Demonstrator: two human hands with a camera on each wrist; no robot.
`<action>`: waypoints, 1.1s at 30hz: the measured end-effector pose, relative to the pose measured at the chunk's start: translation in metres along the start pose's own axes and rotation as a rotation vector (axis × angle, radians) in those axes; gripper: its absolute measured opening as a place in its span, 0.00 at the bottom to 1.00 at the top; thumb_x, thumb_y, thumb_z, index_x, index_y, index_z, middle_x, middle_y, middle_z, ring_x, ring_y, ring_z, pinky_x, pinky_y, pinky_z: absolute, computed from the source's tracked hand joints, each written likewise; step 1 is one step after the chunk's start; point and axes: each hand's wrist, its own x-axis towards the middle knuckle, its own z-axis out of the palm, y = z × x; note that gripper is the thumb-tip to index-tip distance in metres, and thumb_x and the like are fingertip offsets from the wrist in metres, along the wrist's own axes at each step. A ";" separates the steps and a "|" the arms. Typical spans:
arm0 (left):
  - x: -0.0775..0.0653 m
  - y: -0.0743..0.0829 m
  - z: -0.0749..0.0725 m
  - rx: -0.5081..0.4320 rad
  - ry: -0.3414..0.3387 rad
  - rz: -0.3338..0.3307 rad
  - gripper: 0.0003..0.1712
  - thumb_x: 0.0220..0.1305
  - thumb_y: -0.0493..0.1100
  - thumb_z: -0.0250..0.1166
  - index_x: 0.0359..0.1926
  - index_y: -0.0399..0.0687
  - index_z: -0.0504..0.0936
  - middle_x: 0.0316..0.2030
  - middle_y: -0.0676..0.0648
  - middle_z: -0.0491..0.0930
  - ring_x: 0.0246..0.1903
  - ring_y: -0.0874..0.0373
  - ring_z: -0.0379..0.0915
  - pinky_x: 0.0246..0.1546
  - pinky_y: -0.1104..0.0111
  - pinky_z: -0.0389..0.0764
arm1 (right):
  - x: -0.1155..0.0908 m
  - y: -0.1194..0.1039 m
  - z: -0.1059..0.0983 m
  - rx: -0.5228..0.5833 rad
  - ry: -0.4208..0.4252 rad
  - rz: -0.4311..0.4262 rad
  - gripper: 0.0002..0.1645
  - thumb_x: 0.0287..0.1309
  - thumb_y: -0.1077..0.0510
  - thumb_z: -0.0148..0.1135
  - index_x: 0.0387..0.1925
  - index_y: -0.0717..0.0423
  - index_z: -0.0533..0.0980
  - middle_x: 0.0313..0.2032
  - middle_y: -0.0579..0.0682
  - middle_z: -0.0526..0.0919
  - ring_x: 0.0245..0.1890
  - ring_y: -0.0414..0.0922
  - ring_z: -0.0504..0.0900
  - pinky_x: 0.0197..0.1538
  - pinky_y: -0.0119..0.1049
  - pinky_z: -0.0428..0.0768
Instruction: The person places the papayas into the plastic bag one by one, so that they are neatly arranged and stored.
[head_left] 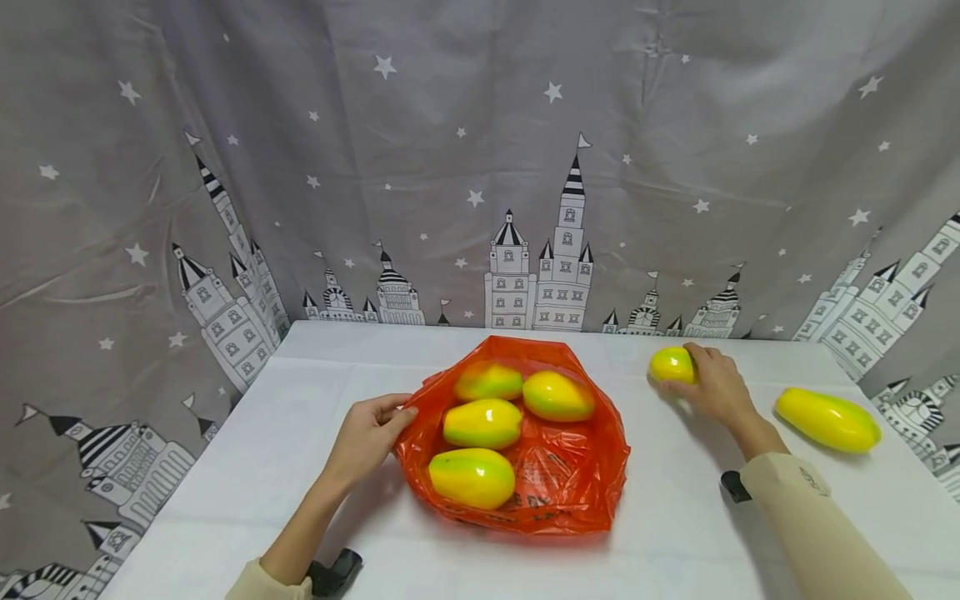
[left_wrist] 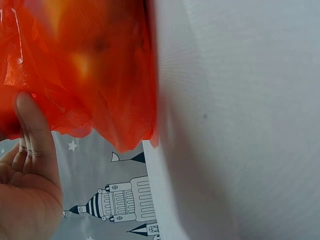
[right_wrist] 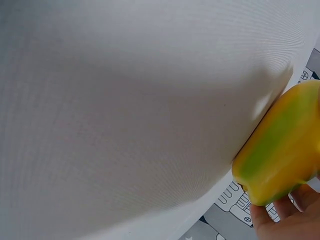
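Staged-looking booth; castle-print curtain (head_left: pixel 435 192) behind wht tbl (head_left: pixel 322 375).

Clock centred on the bag, head view. Thin translucent plastic bag (head_left: pixel 551 475): bright red, dark print; orange-yellow patches show through in left wrist view. Four glossy oval fruits (head_left: pixel 482 423) inside it: yellow, green streaks. Single glossy oval fruit (head_left: pixel 671 365), 2 o'clock: yellow-orange, broad green band lengthwise in right wrist view. Long glossy fruit (head_left: pixel 828 419), 3 o'clock: mostly yellow, green tinge. Flat tabletop (head_left: pixel 315 375): plain white. Fabric backdrop (head_left: pixel 435 217), 12 o'clock: grey, scattered white stars, white castles with black linework, black-striped spires. Long sleeves (head_left: pixel 817 517), 8 o'clock and just past 3: beige. Small wrist-worn pieces (head_left: pixel 335 572): black.
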 end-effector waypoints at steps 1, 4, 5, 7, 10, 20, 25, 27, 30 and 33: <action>0.000 0.000 0.000 0.002 0.002 -0.001 0.16 0.71 0.38 0.59 0.54 0.33 0.81 0.26 0.45 0.83 0.20 0.52 0.76 0.24 0.69 0.80 | 0.000 0.000 0.000 0.003 0.002 -0.005 0.47 0.58 0.48 0.68 0.67 0.73 0.59 0.58 0.78 0.64 0.55 0.73 0.64 0.55 0.68 0.65; 0.000 0.000 0.000 0.004 0.003 0.002 0.16 0.71 0.38 0.59 0.54 0.33 0.81 0.25 0.45 0.82 0.19 0.52 0.75 0.23 0.69 0.80 | -0.001 0.000 0.002 0.009 0.012 -0.015 0.47 0.58 0.49 0.69 0.67 0.74 0.59 0.58 0.79 0.64 0.55 0.73 0.64 0.56 0.68 0.65; 0.001 0.000 0.000 0.003 0.005 0.003 0.16 0.71 0.38 0.59 0.54 0.33 0.81 0.25 0.45 0.82 0.19 0.53 0.75 0.22 0.69 0.79 | -0.001 0.001 0.003 0.010 0.017 -0.017 0.47 0.58 0.50 0.69 0.67 0.74 0.59 0.58 0.79 0.64 0.55 0.73 0.64 0.56 0.68 0.64; 0.001 0.000 0.000 0.001 0.006 0.003 0.16 0.71 0.38 0.59 0.54 0.33 0.81 0.25 0.45 0.82 0.19 0.53 0.75 0.22 0.69 0.79 | -0.001 0.001 0.004 0.012 0.026 -0.014 0.47 0.58 0.50 0.69 0.67 0.75 0.59 0.59 0.79 0.64 0.56 0.74 0.63 0.57 0.68 0.63; 0.001 0.000 0.000 -0.003 0.008 0.006 0.16 0.71 0.38 0.59 0.54 0.33 0.81 0.25 0.45 0.83 0.19 0.53 0.75 0.22 0.69 0.79 | -0.001 0.000 0.006 0.014 0.037 -0.003 0.47 0.59 0.50 0.68 0.67 0.75 0.58 0.59 0.79 0.63 0.57 0.74 0.62 0.59 0.68 0.61; 0.001 0.000 0.000 -0.002 0.017 0.000 0.16 0.70 0.38 0.59 0.54 0.33 0.81 0.25 0.44 0.82 0.19 0.52 0.75 0.21 0.69 0.79 | -0.005 -0.003 0.006 0.018 0.062 0.007 0.46 0.59 0.53 0.68 0.67 0.76 0.58 0.60 0.80 0.62 0.59 0.75 0.61 0.61 0.69 0.59; 0.001 0.000 0.000 0.002 0.014 -0.003 0.16 0.71 0.38 0.59 0.54 0.33 0.80 0.26 0.44 0.83 0.19 0.52 0.76 0.23 0.69 0.80 | -0.006 -0.002 0.006 0.035 0.065 0.015 0.47 0.58 0.54 0.68 0.68 0.76 0.57 0.62 0.79 0.60 0.61 0.75 0.60 0.62 0.69 0.58; 0.001 0.000 0.000 0.006 0.015 -0.005 0.16 0.71 0.38 0.59 0.54 0.33 0.80 0.27 0.44 0.83 0.19 0.52 0.76 0.23 0.69 0.80 | -0.006 -0.002 0.005 0.037 0.059 0.021 0.48 0.59 0.53 0.68 0.68 0.76 0.56 0.62 0.79 0.60 0.61 0.74 0.61 0.63 0.68 0.58; 0.001 0.000 0.000 0.011 0.015 -0.005 0.16 0.71 0.38 0.59 0.54 0.33 0.81 0.26 0.44 0.83 0.19 0.52 0.75 0.23 0.69 0.80 | -0.007 -0.003 0.005 0.039 0.053 0.025 0.48 0.59 0.52 0.68 0.68 0.76 0.56 0.62 0.79 0.62 0.61 0.74 0.62 0.63 0.67 0.59; 0.001 0.000 0.000 0.012 0.015 -0.004 0.16 0.70 0.38 0.59 0.54 0.33 0.81 0.26 0.44 0.83 0.19 0.52 0.75 0.22 0.69 0.79 | -0.009 -0.006 0.003 0.033 0.073 0.015 0.47 0.58 0.52 0.69 0.67 0.76 0.58 0.60 0.79 0.64 0.59 0.74 0.63 0.61 0.67 0.61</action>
